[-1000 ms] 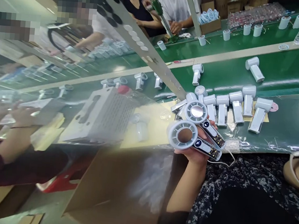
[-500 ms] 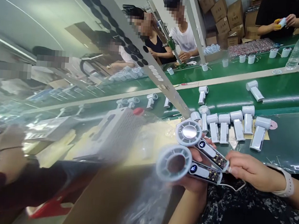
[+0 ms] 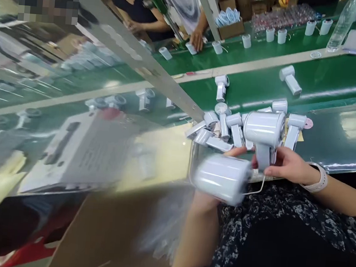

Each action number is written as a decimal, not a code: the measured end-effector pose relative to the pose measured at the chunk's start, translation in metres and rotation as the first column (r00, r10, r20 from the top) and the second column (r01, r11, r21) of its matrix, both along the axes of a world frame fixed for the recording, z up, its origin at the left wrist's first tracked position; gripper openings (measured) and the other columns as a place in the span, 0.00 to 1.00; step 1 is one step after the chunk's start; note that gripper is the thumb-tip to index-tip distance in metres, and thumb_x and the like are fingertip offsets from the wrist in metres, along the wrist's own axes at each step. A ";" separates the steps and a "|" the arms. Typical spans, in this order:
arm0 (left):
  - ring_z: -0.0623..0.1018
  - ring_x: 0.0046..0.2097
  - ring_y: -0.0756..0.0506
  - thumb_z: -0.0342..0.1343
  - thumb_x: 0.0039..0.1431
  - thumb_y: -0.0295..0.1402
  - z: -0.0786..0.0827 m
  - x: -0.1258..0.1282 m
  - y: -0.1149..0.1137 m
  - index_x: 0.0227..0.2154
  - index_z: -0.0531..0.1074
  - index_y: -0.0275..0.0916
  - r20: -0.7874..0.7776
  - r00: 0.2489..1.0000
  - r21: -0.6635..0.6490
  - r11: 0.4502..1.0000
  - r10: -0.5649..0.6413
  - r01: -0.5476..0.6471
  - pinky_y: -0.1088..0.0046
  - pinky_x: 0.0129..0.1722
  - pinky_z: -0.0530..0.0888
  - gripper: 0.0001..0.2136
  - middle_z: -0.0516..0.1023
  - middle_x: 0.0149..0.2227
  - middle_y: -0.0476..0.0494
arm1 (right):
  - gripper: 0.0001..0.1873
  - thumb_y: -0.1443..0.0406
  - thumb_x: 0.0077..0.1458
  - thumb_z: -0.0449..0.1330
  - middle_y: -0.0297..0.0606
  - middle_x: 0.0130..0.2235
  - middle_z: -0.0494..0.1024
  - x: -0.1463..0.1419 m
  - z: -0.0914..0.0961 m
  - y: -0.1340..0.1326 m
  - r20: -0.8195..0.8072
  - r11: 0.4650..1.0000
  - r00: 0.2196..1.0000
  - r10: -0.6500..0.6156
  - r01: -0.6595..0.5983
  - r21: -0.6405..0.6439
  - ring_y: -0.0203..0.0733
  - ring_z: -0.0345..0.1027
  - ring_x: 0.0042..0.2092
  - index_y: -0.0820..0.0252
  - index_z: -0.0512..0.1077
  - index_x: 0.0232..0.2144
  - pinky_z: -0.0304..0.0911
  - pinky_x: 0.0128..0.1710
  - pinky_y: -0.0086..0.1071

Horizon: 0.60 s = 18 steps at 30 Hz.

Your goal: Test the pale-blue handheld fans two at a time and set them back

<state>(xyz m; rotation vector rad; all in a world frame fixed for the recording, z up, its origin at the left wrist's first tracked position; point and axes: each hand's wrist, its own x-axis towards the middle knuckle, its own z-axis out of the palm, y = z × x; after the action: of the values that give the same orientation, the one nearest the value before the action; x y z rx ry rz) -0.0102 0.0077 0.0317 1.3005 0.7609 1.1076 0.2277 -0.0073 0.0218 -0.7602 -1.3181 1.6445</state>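
Note:
Two pale blue handheld fans are in my hands just above my lap. My right hand [image 3: 286,164] is closed round the handle of the upper fan [image 3: 263,130], whose barrel lies sideways. The lower fan [image 3: 220,178] is blurred, and my left hand [image 3: 205,199] grips it from below, its fingers mostly hidden. A thin white cable [image 3: 255,191] loops under the two fans. Behind them a cluster of several like fans [image 3: 224,129] lies at the near edge of the green bench [image 3: 336,121].
Two more fans [image 3: 290,80] lie on the green conveyor. White cylinders [image 3: 270,34], a water bottle [image 3: 342,25] and cardboard boxes stand at the far side, where other people's hands work. A grey metal rail [image 3: 146,65] crosses diagonally. A cardboard box [image 3: 111,231] sits at my lower left.
Both fans have been turned, so their round grilles and lit handles no longer face me. My right hand has moved from the handle ends onto the upper fan's handle. The camera swung.

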 end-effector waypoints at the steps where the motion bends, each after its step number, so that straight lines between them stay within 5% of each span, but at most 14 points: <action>1: 0.84 0.41 0.39 0.72 0.54 0.56 -0.003 0.002 0.003 0.51 0.83 0.47 0.060 0.997 -0.028 0.998 0.056 -0.055 0.56 0.47 0.84 0.26 0.84 0.38 0.42 | 0.26 0.54 0.56 0.75 0.41 0.43 0.82 0.002 0.003 -0.001 0.037 0.997 0.996 -0.078 0.078 -0.018 0.49 0.80 0.45 0.57 0.69 0.48 0.77 0.50 0.46; 4: 0.79 0.35 0.45 0.67 0.58 0.59 -0.012 0.013 0.005 0.52 0.79 0.50 0.207 0.964 -0.141 0.980 0.165 -0.137 0.60 0.44 0.84 0.25 0.79 0.32 0.49 | 0.22 0.62 0.54 0.72 0.34 0.37 0.77 0.007 0.011 0.001 0.144 0.970 0.961 -0.235 0.242 -0.036 0.43 0.75 0.36 0.54 0.64 0.43 0.75 0.40 0.42; 7: 0.78 0.34 0.45 0.71 0.52 0.60 -0.016 0.021 -0.004 0.52 0.78 0.48 0.256 0.963 -0.196 0.980 0.084 -0.033 0.64 0.39 0.83 0.30 0.76 0.34 0.48 | 0.24 0.64 0.52 0.70 0.36 0.41 0.75 0.006 0.015 0.005 0.189 0.954 0.940 -0.285 0.298 -0.040 0.43 0.72 0.38 0.53 0.61 0.46 0.73 0.39 0.41; 12: 0.77 0.36 0.48 0.77 0.51 0.38 -0.012 0.023 -0.013 0.52 0.75 0.48 0.299 0.954 -0.153 0.986 -0.018 0.067 0.71 0.36 0.81 0.26 0.73 0.38 0.49 | 0.29 0.51 0.59 0.67 0.40 0.47 0.73 0.002 0.009 0.000 -0.027 0.987 0.988 -0.150 0.148 -0.063 0.44 0.72 0.40 0.53 0.59 0.54 0.74 0.43 0.43; 18: 0.77 0.33 0.49 0.74 0.57 0.40 -0.008 0.028 -0.018 0.52 0.71 0.47 0.281 0.959 -0.188 0.977 -0.039 0.095 0.68 0.35 0.81 0.24 0.73 0.38 0.50 | 0.30 0.49 0.62 0.67 0.38 0.45 0.73 0.002 0.003 -0.008 -0.089 0.993 0.993 -0.072 0.063 -0.101 0.42 0.73 0.37 0.54 0.59 0.56 0.74 0.40 0.39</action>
<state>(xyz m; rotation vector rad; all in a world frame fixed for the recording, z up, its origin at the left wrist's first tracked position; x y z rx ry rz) 0.0174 -0.0103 0.0237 0.9702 0.5969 1.0994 0.2294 -0.0150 0.0250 -0.7688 -1.1414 1.6798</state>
